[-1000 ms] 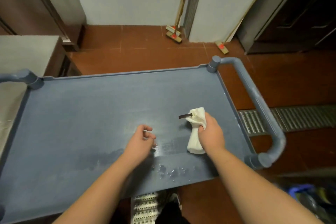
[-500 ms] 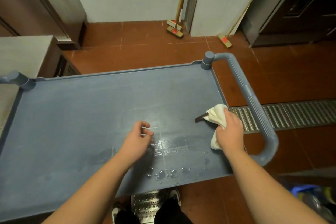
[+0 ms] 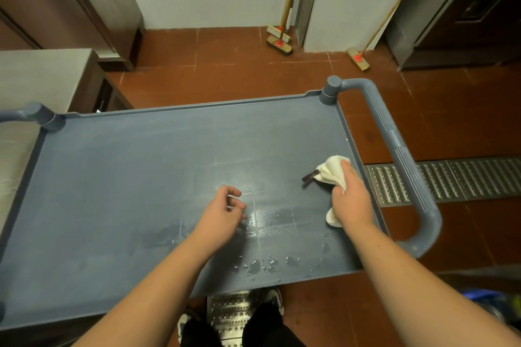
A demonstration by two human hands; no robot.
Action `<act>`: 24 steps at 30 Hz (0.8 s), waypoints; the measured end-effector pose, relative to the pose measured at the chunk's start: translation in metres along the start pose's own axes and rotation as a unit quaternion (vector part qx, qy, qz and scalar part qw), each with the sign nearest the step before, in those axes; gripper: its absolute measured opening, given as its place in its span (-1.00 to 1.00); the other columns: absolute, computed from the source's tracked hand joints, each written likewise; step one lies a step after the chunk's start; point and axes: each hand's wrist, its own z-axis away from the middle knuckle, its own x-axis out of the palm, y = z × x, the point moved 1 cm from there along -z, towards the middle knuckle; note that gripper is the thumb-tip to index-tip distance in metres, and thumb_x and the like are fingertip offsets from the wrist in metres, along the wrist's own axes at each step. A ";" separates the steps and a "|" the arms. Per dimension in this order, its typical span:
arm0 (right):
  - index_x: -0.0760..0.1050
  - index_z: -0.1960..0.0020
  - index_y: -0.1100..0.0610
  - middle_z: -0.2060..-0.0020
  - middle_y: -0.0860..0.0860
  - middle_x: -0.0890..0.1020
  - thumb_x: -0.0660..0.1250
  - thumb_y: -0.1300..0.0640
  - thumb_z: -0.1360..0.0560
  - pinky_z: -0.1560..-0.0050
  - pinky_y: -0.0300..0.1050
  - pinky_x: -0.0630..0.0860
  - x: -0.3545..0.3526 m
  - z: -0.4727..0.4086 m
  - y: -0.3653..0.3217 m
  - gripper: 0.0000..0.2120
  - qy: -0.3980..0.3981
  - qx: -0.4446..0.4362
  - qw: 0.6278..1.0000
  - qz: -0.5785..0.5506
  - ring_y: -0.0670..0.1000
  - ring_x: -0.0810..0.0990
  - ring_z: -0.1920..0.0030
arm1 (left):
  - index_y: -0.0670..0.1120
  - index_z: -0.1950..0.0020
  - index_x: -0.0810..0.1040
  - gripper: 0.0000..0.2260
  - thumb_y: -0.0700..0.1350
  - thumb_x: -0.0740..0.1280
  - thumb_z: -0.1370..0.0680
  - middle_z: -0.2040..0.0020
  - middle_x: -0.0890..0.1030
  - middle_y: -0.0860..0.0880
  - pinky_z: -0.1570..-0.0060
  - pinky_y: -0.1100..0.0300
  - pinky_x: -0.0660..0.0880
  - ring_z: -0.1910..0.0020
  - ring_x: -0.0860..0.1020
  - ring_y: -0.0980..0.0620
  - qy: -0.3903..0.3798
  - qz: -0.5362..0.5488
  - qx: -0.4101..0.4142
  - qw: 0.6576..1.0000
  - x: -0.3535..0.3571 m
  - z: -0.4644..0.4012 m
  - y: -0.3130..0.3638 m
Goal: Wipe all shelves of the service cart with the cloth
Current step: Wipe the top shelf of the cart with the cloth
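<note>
The blue-grey top shelf of the service cart (image 3: 135, 183) fills the middle of the view. My right hand (image 3: 351, 198) grips a bunched white cloth (image 3: 331, 170) near the shelf's right rim; a small dark tag sticks out of the cloth to the left. My left hand (image 3: 222, 213) hovers over the shelf's middle, fingers loosely curled, holding nothing. Wet patches and water drops (image 3: 265, 262) lie on the shelf between my hands and along the near edge. The lower shelves are hidden under the top one.
The cart's right handle (image 3: 403, 158) curves beside my right hand; a left handle post (image 3: 42, 115) stands at the far left corner. A metal floor drain grate (image 3: 451, 177) runs to the right. Two brooms (image 3: 279, 39) lean on the wall. A steel counter (image 3: 36, 76) stands at left.
My right hand has carried the cloth to the right, from mid-shelf to the right rim. My left hand has stayed about where it was.
</note>
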 end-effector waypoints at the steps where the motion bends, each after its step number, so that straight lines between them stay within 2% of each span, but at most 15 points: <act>1: 0.21 -0.59 -0.04 -0.54 0.01 0.32 0.16 0.35 -0.58 -0.26 -0.12 0.32 0.005 0.003 -0.003 -0.36 -0.004 -0.011 1.000 0.009 0.14 0.38 -0.43 | 0.04 0.02 0.40 -0.74 -0.35 0.17 -0.54 0.11 0.57 -0.06 0.33 0.15 0.45 0.22 0.59 -0.02 0.001 0.006 -0.003 1.000 -0.001 0.001 -0.001; 5: 0.19 -0.60 0.00 -0.57 -0.01 0.27 0.15 0.38 -0.56 -0.40 -0.08 0.28 0.024 0.011 -0.012 -0.34 -0.008 -0.017 1.000 0.014 0.13 0.33 -0.49 | 0.02 0.01 0.40 -0.73 -0.36 0.15 -0.54 0.11 0.56 -0.06 0.32 0.15 0.45 0.25 0.58 -0.02 0.007 0.023 -0.004 1.000 -0.015 0.003 -0.007; 12: 0.22 -0.59 0.09 -0.57 0.02 0.27 0.16 0.42 -0.52 -0.44 -0.26 0.13 0.096 0.054 -0.060 -0.33 -0.039 -0.051 0.998 -0.001 0.07 0.27 -0.54 | -0.02 -0.03 0.39 -0.71 -0.40 0.13 -0.51 0.10 0.55 -0.06 0.29 0.11 0.48 0.23 0.57 -0.05 0.017 0.050 0.004 0.999 -0.081 0.011 -0.028; 15: 0.22 -0.58 0.11 -0.57 0.02 0.27 0.16 0.44 -0.50 -0.45 -0.31 0.10 0.138 0.082 -0.090 -0.32 -0.054 -0.055 0.997 -0.010 0.04 0.24 -0.55 | -0.06 -0.07 0.39 -0.70 -0.41 0.12 -0.49 0.08 0.55 -0.07 0.36 0.22 0.47 0.22 0.57 -0.06 0.030 0.043 0.008 0.999 -0.134 0.019 -0.046; 17: 0.22 -0.58 0.11 -0.57 0.03 0.27 0.15 0.44 -0.49 -0.49 -0.24 0.12 0.169 0.106 -0.114 -0.31 -0.065 -0.058 0.996 -0.017 0.05 0.24 -0.55 | -0.04 -0.07 0.40 -0.70 -0.40 0.12 -0.49 0.08 0.56 -0.06 0.37 0.27 0.46 0.22 0.58 -0.05 0.040 0.036 0.005 0.999 -0.177 0.026 -0.061; 19: 0.23 -0.58 0.12 -0.56 0.04 0.28 0.15 0.45 -0.49 -0.51 -0.19 0.14 0.203 0.133 -0.143 -0.31 -0.081 -0.067 0.994 -0.024 0.06 0.25 -0.55 | 0.02 -0.01 0.40 -0.69 -0.39 0.13 -0.49 0.09 0.58 -0.04 0.33 0.24 0.46 0.22 0.59 -0.04 0.052 0.026 0.002 0.998 -0.223 0.032 -0.078; 22: 0.25 -0.57 0.14 -0.54 0.05 0.32 0.16 0.48 -0.48 -0.45 -0.29 0.12 0.252 0.175 -0.186 -0.32 -0.100 -0.082 0.991 -0.043 0.06 0.28 -0.52 | 0.07 0.04 0.39 -0.66 -0.39 0.15 -0.47 0.11 0.59 -0.05 0.26 0.15 0.44 0.25 0.59 0.00 0.075 0.018 0.001 0.997 -0.289 0.045 -0.102; 24: 0.25 -0.57 0.16 -0.54 0.08 0.31 0.16 0.48 -0.47 -0.49 -0.25 0.11 0.287 0.201 -0.213 -0.32 -0.118 -0.090 0.988 -0.050 0.07 0.27 -0.53 | 0.07 0.05 0.40 -0.66 -0.39 0.17 -0.46 0.12 0.60 -0.04 0.23 0.09 0.46 0.27 0.58 0.02 0.094 0.026 -0.009 0.995 -0.330 0.056 -0.119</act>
